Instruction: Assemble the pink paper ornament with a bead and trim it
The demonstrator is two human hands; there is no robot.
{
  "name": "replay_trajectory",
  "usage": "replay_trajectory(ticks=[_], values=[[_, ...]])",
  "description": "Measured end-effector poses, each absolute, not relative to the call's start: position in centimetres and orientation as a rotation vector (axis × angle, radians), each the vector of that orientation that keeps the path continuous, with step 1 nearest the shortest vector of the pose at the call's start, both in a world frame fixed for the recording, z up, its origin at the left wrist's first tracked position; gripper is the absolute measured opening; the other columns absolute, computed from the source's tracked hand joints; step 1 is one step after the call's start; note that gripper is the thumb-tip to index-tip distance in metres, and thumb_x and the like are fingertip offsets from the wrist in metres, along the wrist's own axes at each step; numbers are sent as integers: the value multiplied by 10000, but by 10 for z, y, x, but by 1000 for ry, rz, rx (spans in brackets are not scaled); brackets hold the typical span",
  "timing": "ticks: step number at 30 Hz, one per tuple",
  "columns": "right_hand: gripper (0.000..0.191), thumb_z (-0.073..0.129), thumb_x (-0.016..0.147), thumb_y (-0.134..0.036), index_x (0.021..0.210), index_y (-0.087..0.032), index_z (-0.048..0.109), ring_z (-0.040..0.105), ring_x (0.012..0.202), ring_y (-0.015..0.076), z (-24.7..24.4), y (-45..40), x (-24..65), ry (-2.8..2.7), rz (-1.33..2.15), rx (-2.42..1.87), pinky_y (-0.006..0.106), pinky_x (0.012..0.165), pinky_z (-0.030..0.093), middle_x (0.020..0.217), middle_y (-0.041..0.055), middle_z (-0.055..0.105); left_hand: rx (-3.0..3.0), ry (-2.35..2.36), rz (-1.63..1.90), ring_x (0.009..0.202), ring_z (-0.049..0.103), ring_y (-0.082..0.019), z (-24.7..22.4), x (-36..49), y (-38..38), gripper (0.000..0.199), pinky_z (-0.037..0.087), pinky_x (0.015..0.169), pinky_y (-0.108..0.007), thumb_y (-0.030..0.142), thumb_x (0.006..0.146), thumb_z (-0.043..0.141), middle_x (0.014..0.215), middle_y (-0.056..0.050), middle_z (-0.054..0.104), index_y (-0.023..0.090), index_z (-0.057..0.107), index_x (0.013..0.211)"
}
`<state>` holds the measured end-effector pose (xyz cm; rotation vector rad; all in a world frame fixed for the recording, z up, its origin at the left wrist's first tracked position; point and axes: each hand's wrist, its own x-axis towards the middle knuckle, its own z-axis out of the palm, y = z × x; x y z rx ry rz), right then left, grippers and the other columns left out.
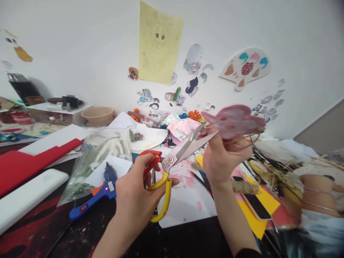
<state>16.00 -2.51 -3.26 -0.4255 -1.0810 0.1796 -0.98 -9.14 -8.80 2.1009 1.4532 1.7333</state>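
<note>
My left hand (135, 193) is closed around the handles of a pair of scissors (172, 161), one handle red and the other yellow. Their blades are spread and point up to the right, the tips close to my right thumb. In my right hand (223, 156) is a pink cloud-shaped piece (232, 122) with a paler face and small reddish spots. Thin twine (256, 136) hangs at its right edge, by my fingers. What lies between the blade tips is too small to make out. Below the scissors lies white paper (185, 206) with pink scraps.
A blue glue gun (94, 200) with a lit light lies left of my left hand, near a clear plastic bag (88, 168) and a white bar (32, 197). Right are a twine bundle (244, 187), a phone (256, 206) and a co-worker's arm (318, 193). A wall stands behind.
</note>
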Motion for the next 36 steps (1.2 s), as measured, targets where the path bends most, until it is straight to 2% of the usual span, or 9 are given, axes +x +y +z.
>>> replay_trajectory(ticks=[5, 9, 11, 14, 16, 20, 25, 30, 36], values=[[301, 882, 765, -324, 598, -266, 639, 598, 597, 148, -33, -32, 156, -1065, 171, -463, 327, 561, 583, 630, -40, 585, 2035, 1386, 1731, 487, 495, -56, -94, -9, -92, 462, 460, 471, -141, 419, 779, 872, 742, 84, 623, 248, 567, 1082], [375, 878, 774, -390, 566, -280, 586, 589, 578, 166, -34, -36, 153, -1054, 149, -511, 339, 544, 584, 590, -32, 541, 1991, 1350, 1703, 613, 647, -93, -99, -10, -91, 460, 544, 571, -153, 399, 777, 873, 808, 40, 713, 235, 591, 1100], [329, 869, 788, -408, 608, -291, 619, 608, 586, 164, -34, -37, 154, -1066, 117, -531, 325, 545, 590, 604, -32, 568, 1976, 1331, 1682, 665, 696, -108, -99, -10, -91, 431, 562, 598, -158, 371, 791, 862, 856, 14, 748, 224, 599, 1099], [205, 856, 811, -392, 718, -301, 697, 656, 637, 153, -34, -40, 155, -1089, 112, -517, 311, 598, 614, 671, -40, 641, 1966, 1334, 1671, 630, 683, -100, -99, -10, -91, 407, 547, 570, -149, 366, 800, 853, 830, 17, 746, 219, 604, 1086], [172, 854, 819, -340, 728, -284, 720, 667, 659, 139, -33, -41, 156, -1103, 141, -497, 299, 628, 617, 678, -45, 649, 1961, 1339, 1678, 603, 663, -95, -99, -10, -91, 404, 536, 554, -148, 385, 802, 852, 812, 20, 743, 219, 609, 1079], [254, 860, 812, -311, 638, -265, 680, 648, 653, 129, -31, -42, 155, -1100, 143, -474, 293, 633, 602, 635, -46, 600, 1987, 1360, 1656, 569, 616, -94, -101, -9, -90, 394, 501, 519, -154, 414, 819, 838, 773, 23, 727, 217, 611, 1073], [292, 850, 821, -325, 628, -259, 641, 623, 620, 137, -31, -42, 155, -1107, 125, -499, 302, 581, 573, 649, -41, 592, 1998, 1357, 1641, 559, 608, -104, -106, -11, -89, 411, 444, 477, -161, 495, 833, 815, 733, 22, 709, 218, 632, 1076], [175, 857, 818, -324, 725, -301, 711, 637, 632, 136, -33, -42, 155, -1096, 123, -479, 302, 593, 577, 698, -48, 647, 1991, 1361, 1638, 547, 601, -103, -108, -12, -88, 423, 463, 501, -167, 506, 827, 819, 719, 27, 706, 225, 646, 1092], [165, 846, 829, -262, 701, -277, 743, 638, 578, 124, -29, -46, 155, -1111, 184, -486, 283, 523, 549, 647, -54, 657, 1984, 1374, 1613, 557, 599, -103, -111, -12, -87, 394, 461, 504, -162, 489, 827, 821, 698, 27, 699, 215, 637, 1042]])
